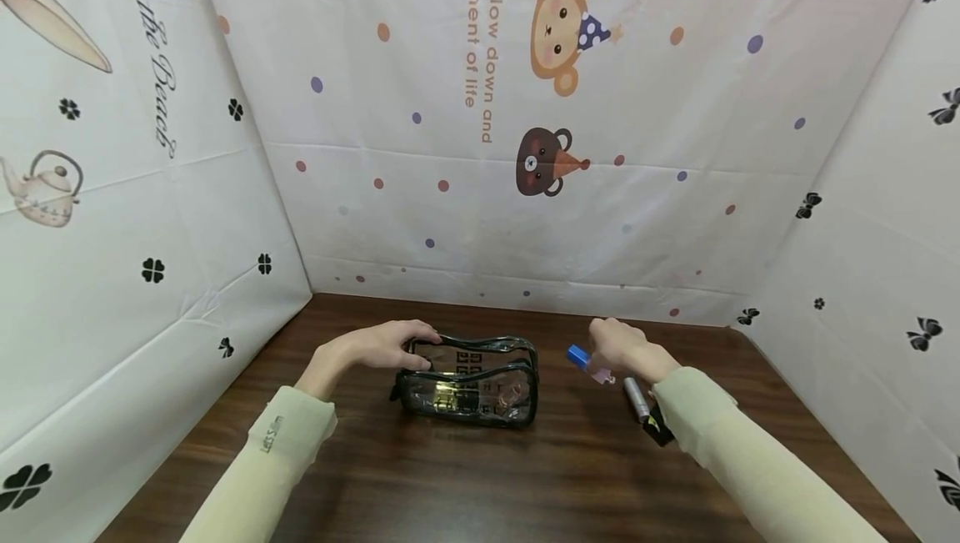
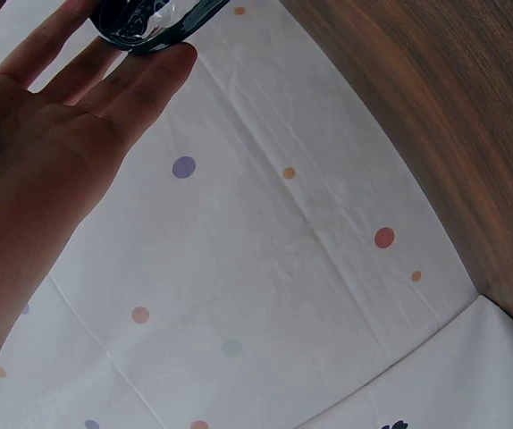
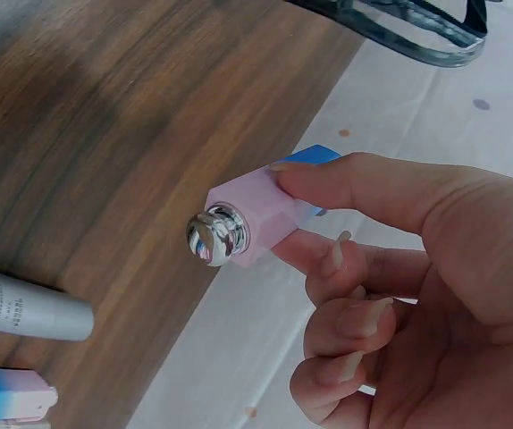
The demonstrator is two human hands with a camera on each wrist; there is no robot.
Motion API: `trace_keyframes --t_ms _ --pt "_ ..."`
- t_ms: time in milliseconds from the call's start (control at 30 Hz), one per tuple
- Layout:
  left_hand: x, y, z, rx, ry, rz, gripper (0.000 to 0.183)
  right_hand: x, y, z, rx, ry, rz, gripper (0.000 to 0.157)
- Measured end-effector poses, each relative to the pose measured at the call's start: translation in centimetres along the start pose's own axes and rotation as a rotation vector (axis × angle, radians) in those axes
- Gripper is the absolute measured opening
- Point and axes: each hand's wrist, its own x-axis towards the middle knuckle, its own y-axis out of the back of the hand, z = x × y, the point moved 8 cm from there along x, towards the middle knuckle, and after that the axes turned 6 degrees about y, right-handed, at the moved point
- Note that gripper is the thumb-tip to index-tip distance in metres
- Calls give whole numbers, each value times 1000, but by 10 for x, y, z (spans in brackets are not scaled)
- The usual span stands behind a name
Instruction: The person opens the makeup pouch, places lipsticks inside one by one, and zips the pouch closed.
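A clear pouch (image 1: 468,419) with black trim stands on the table, its top gaping. At its left end my left hand (image 1: 386,344) holds the far rim, thumb at the opening; in the left wrist view the fingers (image 2: 154,89) reach the dark rim (image 2: 180,31). My right hand (image 1: 626,349) is to the right of the pouch, above the table. Between thumb and index finger it pinches a small faceted pink-and-blue bottle (image 3: 261,206) with a shiny silver ball-shaped end. The blue end points toward the pouch side in the head view.
Near the right forearm lie a silver tube (image 1: 636,399) and a black item with yellow-green marks (image 1: 658,424). Another blue-and-pink piece (image 3: 11,393) shows beside the tube in the right wrist view. Printed white sheets (image 1: 450,218) enclose the brown wooden table (image 1: 450,485).
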Motion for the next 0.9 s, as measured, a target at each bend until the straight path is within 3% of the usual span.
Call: trace_keyframes --t_ms 367,900 --pt "0 0 0 5 1 -6 49 3 10 -20 11 51 -15 15" --pt "0 1 4 15 -21 -7 49 12 29 -45 20 92 -22 16"
